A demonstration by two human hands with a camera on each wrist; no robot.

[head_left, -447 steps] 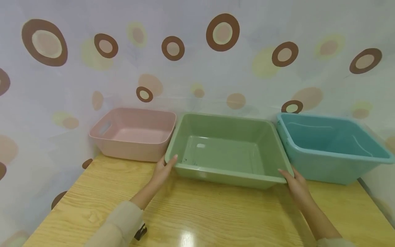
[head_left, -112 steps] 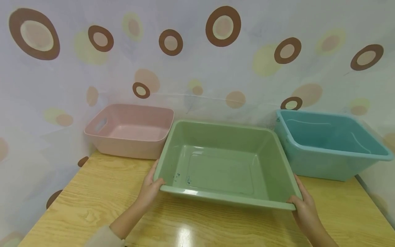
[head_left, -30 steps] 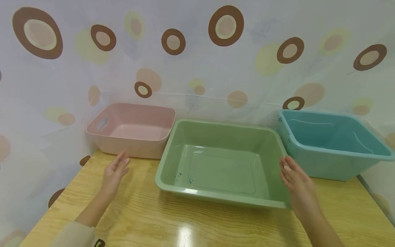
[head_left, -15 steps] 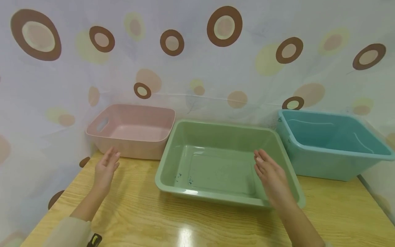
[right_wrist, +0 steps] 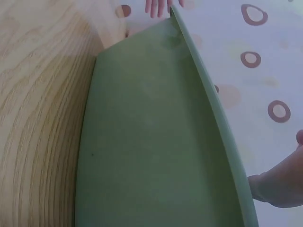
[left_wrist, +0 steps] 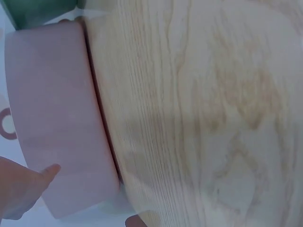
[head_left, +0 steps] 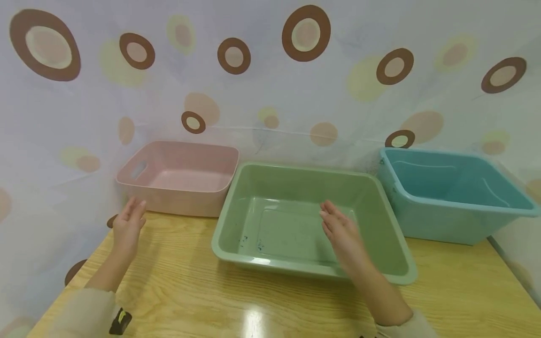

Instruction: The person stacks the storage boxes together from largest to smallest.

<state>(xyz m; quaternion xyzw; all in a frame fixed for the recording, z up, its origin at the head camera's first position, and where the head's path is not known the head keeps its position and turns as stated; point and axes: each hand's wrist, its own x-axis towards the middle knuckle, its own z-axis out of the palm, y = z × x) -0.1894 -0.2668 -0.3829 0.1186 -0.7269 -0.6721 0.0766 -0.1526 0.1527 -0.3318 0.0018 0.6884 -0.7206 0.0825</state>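
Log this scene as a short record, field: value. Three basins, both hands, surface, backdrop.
pink basin: leftmost, handle opening in left side
green basin: middle, upright, nearer the person than the others; small blue specks on its floor
turquoise basin: rightmost, upright
left hand: fingers mostly straight, holding nothing, by pink basin's near left corner
right hand: fingers mostly straight, holding nothing, over green basin in head view
surface: wood-grain table
backdrop: pale, brown rings

We note a beige left sleeve, its cuff ending on the forearm, with a black buckle-like fitting, marked yellow-green, at its edge. We record a matching right sleeve, partly cropped.
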